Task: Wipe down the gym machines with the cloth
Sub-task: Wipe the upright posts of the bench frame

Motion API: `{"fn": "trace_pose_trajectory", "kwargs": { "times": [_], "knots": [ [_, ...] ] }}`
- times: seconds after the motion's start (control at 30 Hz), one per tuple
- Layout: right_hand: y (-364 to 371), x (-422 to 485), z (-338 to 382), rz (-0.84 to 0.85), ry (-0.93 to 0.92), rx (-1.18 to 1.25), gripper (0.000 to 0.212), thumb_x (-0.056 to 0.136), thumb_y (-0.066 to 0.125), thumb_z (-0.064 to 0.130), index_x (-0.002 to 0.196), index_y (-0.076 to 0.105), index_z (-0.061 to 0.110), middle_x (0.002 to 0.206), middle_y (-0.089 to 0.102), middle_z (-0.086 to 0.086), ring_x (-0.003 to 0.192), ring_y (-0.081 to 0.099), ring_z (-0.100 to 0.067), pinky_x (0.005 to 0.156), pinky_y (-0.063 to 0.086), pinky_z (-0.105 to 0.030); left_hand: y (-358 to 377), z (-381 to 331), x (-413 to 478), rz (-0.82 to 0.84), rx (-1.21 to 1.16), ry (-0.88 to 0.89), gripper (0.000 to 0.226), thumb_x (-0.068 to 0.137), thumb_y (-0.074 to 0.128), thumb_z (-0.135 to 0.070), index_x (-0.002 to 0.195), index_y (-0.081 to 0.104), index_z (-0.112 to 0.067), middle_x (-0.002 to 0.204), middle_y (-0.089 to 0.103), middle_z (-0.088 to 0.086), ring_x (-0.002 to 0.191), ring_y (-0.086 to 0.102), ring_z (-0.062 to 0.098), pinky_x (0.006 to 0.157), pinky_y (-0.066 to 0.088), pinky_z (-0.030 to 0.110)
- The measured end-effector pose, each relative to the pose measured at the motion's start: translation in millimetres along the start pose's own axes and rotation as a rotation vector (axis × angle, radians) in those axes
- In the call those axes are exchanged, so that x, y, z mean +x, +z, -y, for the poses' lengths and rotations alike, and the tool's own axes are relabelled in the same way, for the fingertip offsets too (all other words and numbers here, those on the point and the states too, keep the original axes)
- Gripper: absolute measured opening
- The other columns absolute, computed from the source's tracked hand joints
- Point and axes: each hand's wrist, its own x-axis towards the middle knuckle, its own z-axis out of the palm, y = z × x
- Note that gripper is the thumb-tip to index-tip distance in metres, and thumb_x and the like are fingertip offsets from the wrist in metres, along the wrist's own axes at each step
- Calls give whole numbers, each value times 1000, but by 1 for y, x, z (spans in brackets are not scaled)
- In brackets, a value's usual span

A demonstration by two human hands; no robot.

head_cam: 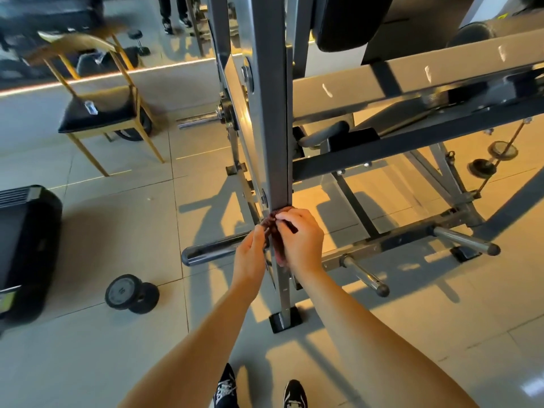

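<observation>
1. Cloth: dark red, bunched against the grey post at centre frame, low on the upright and above its black foot.
2. Right hand: fingers curled over the cloth, pressing it to the post's front and right side. Left hand: fingertips pinching the cloth's left edge against the post.
3. Step in hand, by the look of it: wiping the post's lower stretch with the cloth wrapped part-way round.
4. To do it well: keep the cloth snug on both sides, slide in one steady line down toward the foot, hold even pressure, and refold to a fresh face once soiled.
5. Mind the bolts and bracket just left of the post, likely snags for loose cloth and knuckles.
6. Further out: dark bar left of the hands, chrome pegs at right, probably still to wipe.
7. Outer frame: dumbbell lower left on the tiles, chair upper left, shoes at the bottom edge.
</observation>
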Motion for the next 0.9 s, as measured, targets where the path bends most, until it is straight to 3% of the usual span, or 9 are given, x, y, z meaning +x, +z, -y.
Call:
{"fn": "trace_pose_trajectory", "kwargs": {
  "times": [0.1, 0.2, 0.37, 0.5, 0.63, 0.77, 0.83, 0.9],
  "knots": [
    [-7, 4, 3, 58, 15, -14, 15, 94, 69, 12, 106, 78, 15, 109, 69, 2, 97, 60, -5, 91, 50, -15, 3, 5, -1, -2, -22, -17, 34, 108, 37, -45, 105, 70, -41, 106, 75, -11, 109, 66, 5, 92, 48, 24],
    [-13, 7, 17, 12, -32, 6, 17, 97, 66, 17, 112, 75, 15, 113, 67, 3, 100, 57, -2, 91, 47, -8, 4, 3, -3, 5, -43, 4, 35, 109, 35, -46, 118, 68, -38, 114, 73, -9, 113, 65, 7, 101, 48, 30],
    [-5, 15, 19, -61, -119, -28, 14, 96, 67, 17, 108, 75, 15, 111, 67, 2, 105, 58, -9, 92, 43, -11, 1, 0, 0, 6, -46, 22, 34, 110, 32, -44, 107, 66, -43, 109, 72, -11, 105, 66, 0, 87, 48, 17],
    [-1, 2, -6, 30, 21, 13, 12, 95, 67, 13, 104, 75, 16, 108, 66, 4, 99, 61, -7, 86, 46, -7, 5, 10, 4, 20, 51, 59, 33, 107, 32, -51, 111, 65, -50, 109, 71, -15, 111, 62, 1, 98, 47, 32],
    [-4, -10, -18, 116, 132, -12, 14, 96, 66, 14, 105, 75, 20, 104, 65, 9, 95, 58, 1, 93, 52, -25, 5, 5, 0, 33, 58, 60, 35, 110, 32, -41, 111, 67, -40, 106, 71, -12, 109, 62, 2, 94, 47, 27],
    [-7, -3, 8, 2, -59, 36, 19, 98, 66, 18, 116, 72, 17, 118, 63, 4, 108, 56, -2, 95, 45, -9, 2, 2, -3, 40, 22, 48, 37, 110, 31, -43, 112, 68, -39, 107, 73, -8, 106, 66, 6, 88, 50, 23],
    [-1, 4, 14, -9, -101, 6, 18, 96, 68, 16, 113, 73, 16, 116, 64, 3, 108, 56, -5, 94, 43, -8, 0, 3, -4, 36, -41, 28, 37, 110, 31, -41, 116, 67, -32, 108, 72, -3, 100, 67, 3, 78, 50, 14],
    [6, 3, 6, 14, -72, -33, 14, 95, 69, 15, 108, 75, 17, 112, 66, 4, 106, 58, -7, 93, 42, -10, 0, 7, -3, 35, -48, 29, 35, 110, 32, -42, 121, 64, -35, 113, 72, -5, 108, 66, 5, 83, 51, 17]
  ]
}}
